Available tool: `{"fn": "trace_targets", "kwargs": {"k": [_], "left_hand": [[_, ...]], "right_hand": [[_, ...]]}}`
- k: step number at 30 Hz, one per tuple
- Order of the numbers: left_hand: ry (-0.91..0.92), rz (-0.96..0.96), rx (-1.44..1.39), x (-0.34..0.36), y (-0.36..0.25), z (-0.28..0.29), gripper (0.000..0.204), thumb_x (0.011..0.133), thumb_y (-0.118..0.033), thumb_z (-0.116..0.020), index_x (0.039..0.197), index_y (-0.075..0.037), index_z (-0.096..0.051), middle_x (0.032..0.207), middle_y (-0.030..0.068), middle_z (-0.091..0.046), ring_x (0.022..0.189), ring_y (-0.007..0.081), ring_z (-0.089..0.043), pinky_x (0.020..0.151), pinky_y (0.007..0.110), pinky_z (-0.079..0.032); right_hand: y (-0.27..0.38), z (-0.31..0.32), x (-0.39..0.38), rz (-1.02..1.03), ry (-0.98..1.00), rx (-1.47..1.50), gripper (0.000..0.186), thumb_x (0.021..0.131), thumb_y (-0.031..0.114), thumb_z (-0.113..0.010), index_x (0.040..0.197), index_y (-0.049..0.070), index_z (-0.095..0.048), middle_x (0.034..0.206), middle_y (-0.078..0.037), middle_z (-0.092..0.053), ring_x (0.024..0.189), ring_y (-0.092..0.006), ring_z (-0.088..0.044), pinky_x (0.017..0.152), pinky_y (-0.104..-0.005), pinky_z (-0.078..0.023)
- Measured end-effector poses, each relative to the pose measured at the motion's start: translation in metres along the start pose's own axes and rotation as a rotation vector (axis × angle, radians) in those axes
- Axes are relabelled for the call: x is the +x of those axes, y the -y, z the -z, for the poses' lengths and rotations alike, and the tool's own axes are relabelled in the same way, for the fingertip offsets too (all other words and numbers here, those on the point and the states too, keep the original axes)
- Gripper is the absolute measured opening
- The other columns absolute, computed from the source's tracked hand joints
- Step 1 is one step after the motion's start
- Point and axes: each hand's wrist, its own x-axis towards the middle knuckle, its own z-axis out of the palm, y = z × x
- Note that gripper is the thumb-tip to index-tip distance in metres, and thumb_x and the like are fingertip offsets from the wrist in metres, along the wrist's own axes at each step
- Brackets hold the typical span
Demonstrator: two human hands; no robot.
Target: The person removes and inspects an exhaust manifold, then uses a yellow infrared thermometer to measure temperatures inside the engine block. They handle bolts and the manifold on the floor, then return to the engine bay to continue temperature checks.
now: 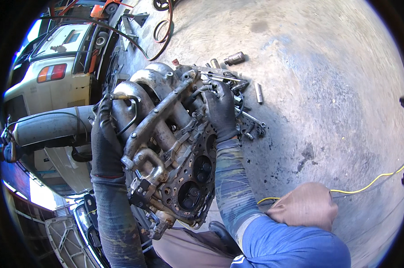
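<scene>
A greasy cylinder head [170, 201] with dark round chambers is in front of me, and a silver intake manifold [141, 98] with curved runners is joined to it. My left hand [106, 143], in a black glove, grips the manifold's left side, close to a thin bent pipe [134, 116] with a brass-coloured end. On the far right side, my right hand [222, 109], also gloved, has its fingers bent and pressed together by a short dark hose or pipe piece [197, 94]. What those fingers pinch is too small to make out.
Sockets and wrenches [255, 118] lie on the concrete floor right of the manifold, with a larger cylindrical part [235, 58] beyond. A grey cylinder [52, 125] lies at left, before a pale vehicle [54, 76]. A yellow cable [367, 186] crosses beside my knee. A red-brown hose [166, 42] curls at the back.
</scene>
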Motion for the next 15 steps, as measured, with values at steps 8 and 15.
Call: {"fn": "trace_targets", "kwargs": {"k": [8,15], "left_hand": [[0.092,-0.098,0.096,0.006,0.006,0.011,0.052,0.107,-0.049,-0.053,0.138,-0.008,-0.057,0.128,0.0135,-0.064,0.113,0.022,-0.066,0.1,0.038,-0.053],[0.117,-0.144,0.149,0.005,0.003,0.01,0.046,0.108,-0.045,-0.051,0.136,-0.009,-0.059,0.127,0.0113,-0.065,0.114,0.0203,-0.065,0.102,0.036,-0.052]], "right_hand": [[0.004,-0.003,-0.007,-0.152,-0.068,0.045,0.021,0.085,0.014,-0.071,0.103,0.003,-0.071,0.105,-0.014,-0.07,0.1,-0.0303,-0.065,0.094,-0.0417,-0.05],[0.0,-0.003,-0.008,-0.144,-0.106,0.048,0.017,0.082,0.013,-0.071,0.097,0.003,-0.072,0.097,-0.01,-0.07,0.094,-0.0267,-0.065,0.088,-0.0389,-0.051]]}}
